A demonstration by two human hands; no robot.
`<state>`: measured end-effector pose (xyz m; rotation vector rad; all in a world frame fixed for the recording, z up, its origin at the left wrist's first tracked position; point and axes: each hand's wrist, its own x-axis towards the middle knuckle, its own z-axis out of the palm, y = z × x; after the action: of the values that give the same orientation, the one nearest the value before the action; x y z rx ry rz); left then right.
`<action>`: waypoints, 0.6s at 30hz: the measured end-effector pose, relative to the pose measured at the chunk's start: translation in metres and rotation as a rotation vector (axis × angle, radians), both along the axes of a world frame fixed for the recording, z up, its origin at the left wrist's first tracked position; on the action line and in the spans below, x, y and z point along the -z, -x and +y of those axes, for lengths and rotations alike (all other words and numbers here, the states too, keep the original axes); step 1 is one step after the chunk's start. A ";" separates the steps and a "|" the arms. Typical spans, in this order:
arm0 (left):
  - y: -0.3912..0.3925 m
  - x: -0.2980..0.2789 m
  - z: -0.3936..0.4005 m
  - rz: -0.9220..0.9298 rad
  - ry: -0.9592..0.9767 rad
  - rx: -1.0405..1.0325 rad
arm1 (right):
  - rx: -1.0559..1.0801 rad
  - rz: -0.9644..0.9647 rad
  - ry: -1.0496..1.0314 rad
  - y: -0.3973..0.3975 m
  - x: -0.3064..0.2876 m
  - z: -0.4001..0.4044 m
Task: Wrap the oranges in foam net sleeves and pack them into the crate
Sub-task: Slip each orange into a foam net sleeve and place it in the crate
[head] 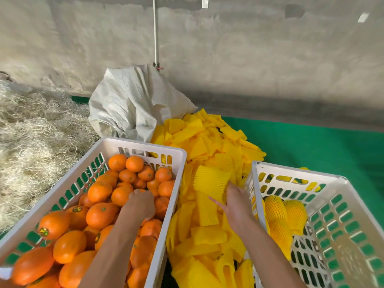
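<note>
the left hand (141, 202) was inside the white slotted crate (143, 145) on the left, which was full of bare oranges (99, 215). it lay palm down on the heap, and its fingers were curled over one orange near the middle of the crate; that orange was mostly hidden under the hand, so i cannot tell how firm the hold was. some of the oranges carried a small round sticker.

the right hand (235, 201) was between the two crates, over the pile of yellow foam net sleeves (207, 242) that lay on the green mat (311, 142). it pinched one foam net sleeve (211, 183) at its lower edge, and the sleeve stood up above the fingers, half opened.

the second white crate (340, 242), on the right, held a few oranges already wrapped in yellow net (276, 208), all gathered at its left wall; much of its slotted floor was bare.

behind the sleeves a grey woven sack (128, 104) leaned near the concrete wall (249, 48), and dry straw (35, 132) covered the ground at the left.
</note>
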<state>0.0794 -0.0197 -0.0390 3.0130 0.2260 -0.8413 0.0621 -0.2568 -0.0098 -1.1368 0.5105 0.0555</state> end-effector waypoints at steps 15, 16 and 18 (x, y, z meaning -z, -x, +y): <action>-0.002 -0.002 0.022 0.015 0.145 -0.190 | -0.155 -0.170 0.737 -0.004 0.022 -0.006; -0.003 0.000 0.021 0.009 0.140 -0.194 | -0.158 -0.178 0.736 -0.004 0.021 -0.005; -0.004 0.004 0.020 0.004 0.117 -0.192 | -0.159 -0.200 0.730 -0.003 0.022 -0.005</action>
<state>0.0836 0.0000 -0.0434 2.8254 0.4412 -0.8124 0.0655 -0.2616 -0.0314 -1.8738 0.2572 -0.1166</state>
